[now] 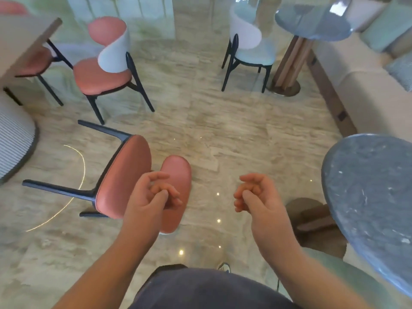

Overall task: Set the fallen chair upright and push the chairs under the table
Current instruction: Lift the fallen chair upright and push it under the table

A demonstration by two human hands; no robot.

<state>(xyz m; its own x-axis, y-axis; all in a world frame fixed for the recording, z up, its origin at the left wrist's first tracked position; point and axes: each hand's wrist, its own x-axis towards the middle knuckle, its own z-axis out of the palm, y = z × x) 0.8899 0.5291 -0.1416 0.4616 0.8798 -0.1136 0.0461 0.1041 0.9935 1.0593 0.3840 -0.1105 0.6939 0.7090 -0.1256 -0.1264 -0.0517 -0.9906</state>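
Polished marble-pattern floor (223,130) fills the view, with small ceiling-light reflections near centre. Fallen chair (124,177), pink seat and dark legs, lies on its side at near left; seat surface stands roughly vertical and faces right, two legs point left, and its pink backrest lies on the floor just right of the seat. Left hand (151,197) hovers in front of that backrest, fingers loosely curled, thumb against the fingers, holding nothing; no contact with the chair can be made out. Right hand (256,195) is raised at the same height, well right of the chair, fingers likewise half-curled and empty. Both forearms are bare; dark clothing shows at the bottom edge. Upright pink chair (104,76) with a white back shell stands at far left, clear of the beige bench (24,41) whose edge enters at the upper left corner. A second pink seat (35,61) is partly tucked under that bench. White chair (252,52) with a pale seat stands at far right, just beside the wooden pedestal of a round grey bench (312,23). Another round grey marbled bench (370,197) sits at near right, its dark wooden base visible below. Beige sofa (365,94) with cushions runs along the right wall. Striped round base (13,139) at left edge.
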